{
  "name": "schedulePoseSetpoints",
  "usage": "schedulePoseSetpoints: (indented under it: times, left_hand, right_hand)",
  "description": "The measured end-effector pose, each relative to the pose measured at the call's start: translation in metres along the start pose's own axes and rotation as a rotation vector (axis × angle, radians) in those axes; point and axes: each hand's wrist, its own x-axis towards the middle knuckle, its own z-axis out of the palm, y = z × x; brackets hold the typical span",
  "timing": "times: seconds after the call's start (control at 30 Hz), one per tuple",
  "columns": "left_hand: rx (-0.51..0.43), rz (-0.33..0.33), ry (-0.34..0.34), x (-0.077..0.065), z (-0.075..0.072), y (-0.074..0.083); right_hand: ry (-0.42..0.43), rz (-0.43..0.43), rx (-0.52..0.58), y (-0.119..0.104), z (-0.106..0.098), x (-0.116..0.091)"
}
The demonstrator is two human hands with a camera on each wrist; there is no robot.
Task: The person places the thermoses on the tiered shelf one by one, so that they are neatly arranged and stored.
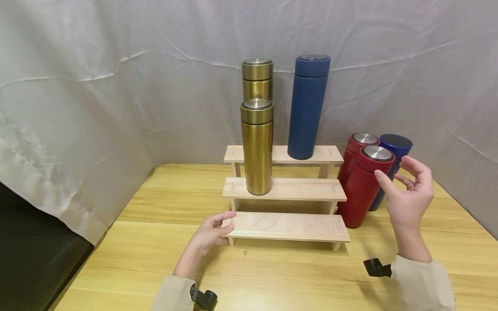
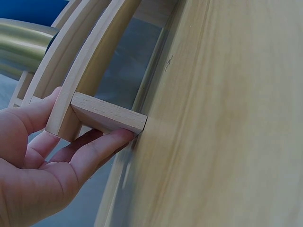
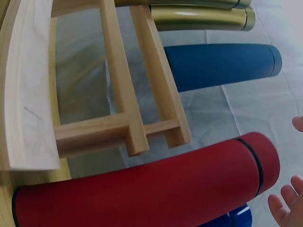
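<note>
My left hand (image 1: 210,233) holds the left end of the lowest step of a three-step wooden display stand (image 1: 288,226). In the left wrist view the thumb lies on the board and the fingers (image 2: 102,149) rest against its leg. Beside the lid of the front red thermos (image 1: 367,188) is my right hand (image 1: 412,196), thumb and fingers spread, holding nothing. The right wrist view shows a gap between fingertips and the red thermos (image 3: 142,194). A second red thermos (image 1: 352,151) and a dark blue one (image 1: 394,144) stand close behind it.
On the stand's middle step is a gold thermos (image 1: 257,151). Another gold thermos (image 1: 257,84), partly hidden, and a tall blue thermos (image 1: 309,108) stand at the top step. Grey cloth (image 1: 186,99) hangs behind the wooden table (image 1: 136,259).
</note>
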Motion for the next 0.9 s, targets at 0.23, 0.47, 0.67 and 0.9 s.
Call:
schedulePoseSetpoints:
  times: [0.23,0.47,0.67,0.9]
  left_hand:
    - [-0.003,-0.003,0.007,-0.001,0.001,0.002]
    - [-0.004,-0.009,0.008,0.0,0.001,0.001]
    - [0.007,0.002,-0.005,-0.001,0.0,0.001]
    - [0.007,0.001,0.007,0.0,-0.001,-0.001]
  right_hand:
    - [-0.111,0.111,-0.057,0.008,0.0,0.0]
    - [-0.178,0.16,-0.062,0.069,-0.002,0.007]
    - [-0.26,0.107,-0.125,0.194,-0.013,0.023]
    - [-0.335,0.123,-0.15,0.217,-0.014,0.019]
